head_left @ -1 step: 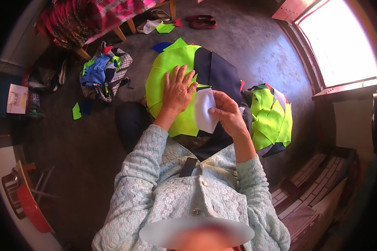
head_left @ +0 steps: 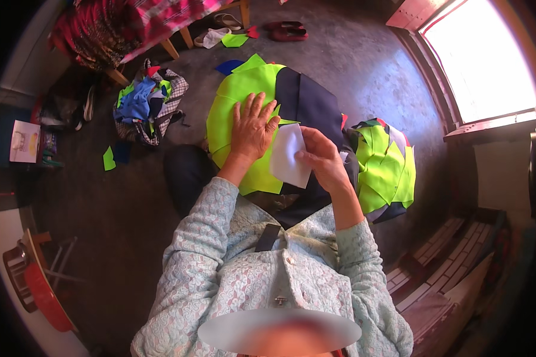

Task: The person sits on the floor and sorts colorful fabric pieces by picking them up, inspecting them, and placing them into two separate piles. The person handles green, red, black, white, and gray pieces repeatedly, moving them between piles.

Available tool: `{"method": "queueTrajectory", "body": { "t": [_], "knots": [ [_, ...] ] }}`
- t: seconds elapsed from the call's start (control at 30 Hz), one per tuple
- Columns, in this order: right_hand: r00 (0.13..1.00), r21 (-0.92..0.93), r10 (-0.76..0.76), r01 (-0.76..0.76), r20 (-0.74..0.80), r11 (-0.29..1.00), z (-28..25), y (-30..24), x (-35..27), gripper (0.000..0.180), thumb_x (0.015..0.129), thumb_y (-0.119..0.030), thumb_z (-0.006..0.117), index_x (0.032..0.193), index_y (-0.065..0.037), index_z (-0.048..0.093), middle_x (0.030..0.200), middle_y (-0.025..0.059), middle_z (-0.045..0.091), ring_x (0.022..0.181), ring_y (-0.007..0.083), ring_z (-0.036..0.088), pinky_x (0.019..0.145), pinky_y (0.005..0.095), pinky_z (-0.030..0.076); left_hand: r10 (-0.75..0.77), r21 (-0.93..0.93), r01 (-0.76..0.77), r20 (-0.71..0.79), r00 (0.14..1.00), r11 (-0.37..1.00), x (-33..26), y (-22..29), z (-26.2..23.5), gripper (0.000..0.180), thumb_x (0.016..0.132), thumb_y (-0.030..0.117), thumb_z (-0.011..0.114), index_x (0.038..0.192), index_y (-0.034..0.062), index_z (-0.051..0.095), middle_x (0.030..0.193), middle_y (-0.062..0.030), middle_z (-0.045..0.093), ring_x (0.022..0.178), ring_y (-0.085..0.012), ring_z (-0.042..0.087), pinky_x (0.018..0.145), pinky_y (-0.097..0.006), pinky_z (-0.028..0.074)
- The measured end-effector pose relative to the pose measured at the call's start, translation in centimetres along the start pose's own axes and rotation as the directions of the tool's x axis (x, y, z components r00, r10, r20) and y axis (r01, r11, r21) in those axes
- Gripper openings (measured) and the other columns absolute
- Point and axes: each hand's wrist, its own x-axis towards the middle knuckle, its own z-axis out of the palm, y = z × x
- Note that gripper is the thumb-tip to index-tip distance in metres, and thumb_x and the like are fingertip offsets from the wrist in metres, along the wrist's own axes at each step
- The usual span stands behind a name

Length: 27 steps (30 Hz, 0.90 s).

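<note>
In front of me is a round, bulky bundle covered with neon yellow-green cloth pieces (head_left: pixel 238 89) on its left and dark navy cloth (head_left: pixel 309 98) on its right. My left hand (head_left: pixel 253 128) lies flat on the yellow-green cloth, fingers stretched and slightly apart. Between the thumb and fingers of my right hand (head_left: pixel 324 157) is a white cloth piece (head_left: pixel 289 157), roughly rectangular, held over the middle of the bundle. Its left edge reaches close to my left hand. A pointed yellow-green tip (head_left: pixel 289 122) shows just above it.
Beside my right arm sits another heap of yellow-green cloth pieces (head_left: pixel 384 169). A checked bag (head_left: pixel 175 89) of mixed scraps stands at the left. Shoes (head_left: pixel 289 31) and loose scraps lie near the cloth-covered furniture (head_left: pixel 149 27). A bright doorway (head_left: pixel 482 59) is at the far right.
The white cloth piece has shifted slightly left and its face has turned in my right hand. My left hand stays in place.
</note>
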Motion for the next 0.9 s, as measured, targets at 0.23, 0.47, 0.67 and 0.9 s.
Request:
{"method": "queueTrajectory", "body": {
  "t": [0.23,0.47,0.67,0.9],
  "knots": [
    [0.991,-0.175,-0.062,0.041,-0.118,0.984,-1.3,2.3,0.9,0.054,0.084,0.011,0.057,0.135,-0.001,0.044,0.118,0.0098,0.059,0.112,0.0163,0.056,0.096,0.0297,0.045,0.041,0.084,-0.042,0.020,0.999,0.996,0.3,0.3,0.1,0.064,0.089,0.058,0.051,0.138,0.0170,0.050,0.148,-0.0131,0.039,0.140,-0.0314,0.030,0.113,-0.055,0.019],
    [0.976,-0.386,-0.121,0.042,-0.182,0.922,-0.6,3.3,-0.1,0.068,0.077,0.005,0.071,0.136,-0.015,0.044,0.104,0.0068,0.059,0.098,0.0127,0.056,0.084,0.0283,0.049,0.038,0.108,-0.042,0.045,0.998,0.993,0.2,0.2,0.1,0.071,0.083,0.058,0.060,0.139,0.0168,0.048,0.149,-0.0120,0.037,0.141,-0.0310,0.029,0.113,-0.056,0.018],
    [0.986,-0.513,0.011,-0.096,-0.166,0.853,-1.1,0.6,-3.4,0.042,0.083,0.005,0.063,0.122,-0.012,0.060,0.100,0.0019,0.057,0.081,0.0093,0.060,0.071,0.0249,0.053,0.070,0.157,-0.078,0.052,0.996,0.985,0.2,-0.1,0.0,0.071,0.085,0.062,0.056,0.139,0.0167,0.048,0.150,-0.0106,0.036,0.141,-0.0307,0.029,0.113,-0.056,0.019],
    [0.893,-0.368,-0.241,0.093,-0.381,0.925,-9.2,1.4,-9.4,0.024,0.087,0.006,0.062,0.107,-0.006,0.067,0.095,0.0012,0.062,0.080,0.0077,0.061,0.067,0.0227,0.052,0.090,0.170,-0.097,0.050,0.995,0.981,0.3,-0.2,0.3,0.071,0.086,0.063,0.054,0.140,0.0180,0.047,0.151,-0.0090,0.035,0.141,-0.0304,0.030,0.112,-0.056,0.020]
  ]
}}
